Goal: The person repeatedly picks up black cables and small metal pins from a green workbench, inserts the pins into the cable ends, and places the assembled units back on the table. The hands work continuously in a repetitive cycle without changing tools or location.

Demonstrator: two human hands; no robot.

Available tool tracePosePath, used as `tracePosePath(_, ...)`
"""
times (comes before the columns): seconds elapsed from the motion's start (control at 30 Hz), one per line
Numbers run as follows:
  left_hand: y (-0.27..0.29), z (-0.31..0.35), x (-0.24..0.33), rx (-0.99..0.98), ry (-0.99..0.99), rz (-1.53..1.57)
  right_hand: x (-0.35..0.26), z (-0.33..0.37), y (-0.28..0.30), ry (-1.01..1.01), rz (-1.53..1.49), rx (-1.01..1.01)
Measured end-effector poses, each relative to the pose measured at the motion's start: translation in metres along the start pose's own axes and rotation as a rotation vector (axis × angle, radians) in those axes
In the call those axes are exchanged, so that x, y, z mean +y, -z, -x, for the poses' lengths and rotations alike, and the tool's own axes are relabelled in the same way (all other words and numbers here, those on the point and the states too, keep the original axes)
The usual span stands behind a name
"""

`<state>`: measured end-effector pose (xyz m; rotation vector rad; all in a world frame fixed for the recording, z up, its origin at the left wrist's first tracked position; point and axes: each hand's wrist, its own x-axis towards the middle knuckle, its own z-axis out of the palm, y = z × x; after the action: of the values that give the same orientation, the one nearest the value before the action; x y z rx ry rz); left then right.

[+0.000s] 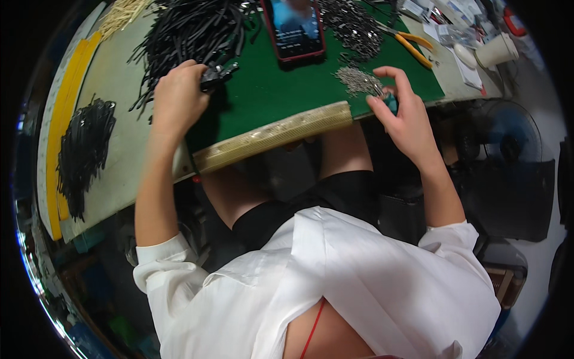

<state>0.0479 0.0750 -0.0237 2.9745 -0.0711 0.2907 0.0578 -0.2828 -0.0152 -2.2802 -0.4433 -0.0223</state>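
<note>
My left hand (181,99) is closed on a small bunch of black strips (217,75) with shiny ends, just in front of a large heap of black strips (185,45). At the right, my right hand (405,113) curls around a teal-handled tool (391,102). Its index finger is raised and bent. Part of that tool is hidden by the fingers, so its kind cannot be made out. Beside the fingertips lies a pile of tiny silvery metal pieces (357,81) on the green mat (269,102).
A phone (297,36) stands at the back middle. Dark metal pieces (353,30) and yellow-handled pliers (415,48) lie right of it. A yellowish padded strip (275,136) lines the front edge. More black strips (86,149) and a yellow strip (66,131) are at left; a white cup (497,50) stands right.
</note>
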Motion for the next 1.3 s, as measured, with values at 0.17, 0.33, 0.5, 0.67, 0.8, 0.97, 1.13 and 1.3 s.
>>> tracePosePath(0.17, 0.009, -0.007, -0.007, -0.098, -0.030, 0.010, 0.009, -0.007, 0.011, 0.131, 0.170, -0.192)
tracePosePath(0.33, 0.016, -0.018, -0.027, -0.042, -0.017, 0.329, 0.015, -0.012, 0.010, 0.232, 0.342, -0.324)
tracePosePath(0.5, 0.026, -0.030, -0.050, -0.046, 0.265, 0.784, 0.012, -0.021, 0.004, 0.238, 0.391, -0.337)
tracePosePath(0.67, 0.032, -0.019, -0.040, 0.071, 0.131, 0.455, 0.009, -0.026, 0.002, 0.225, 0.430, -0.378)
tracePosePath(0.8, 0.030, 0.000, -0.006, 0.107, 0.047, 0.192, 0.009, -0.022, 0.005, 0.230, 0.397, -0.377)
tracePosePath(0.97, 0.006, 0.006, 0.019, 0.130, 0.061, 0.097, 0.011, -0.025, 0.004, 0.282, 0.378, -0.377)
tracePosePath(1.13, -0.020, -0.009, 0.035, 0.244, 0.003, -0.034, 0.013, -0.025, 0.005, 0.312, 0.374, -0.372)
tracePosePath(1.3, -0.032, -0.026, 0.037, 0.224, 0.011, -0.097, 0.003, -0.027, 0.005, 0.243, 0.432, -0.430)
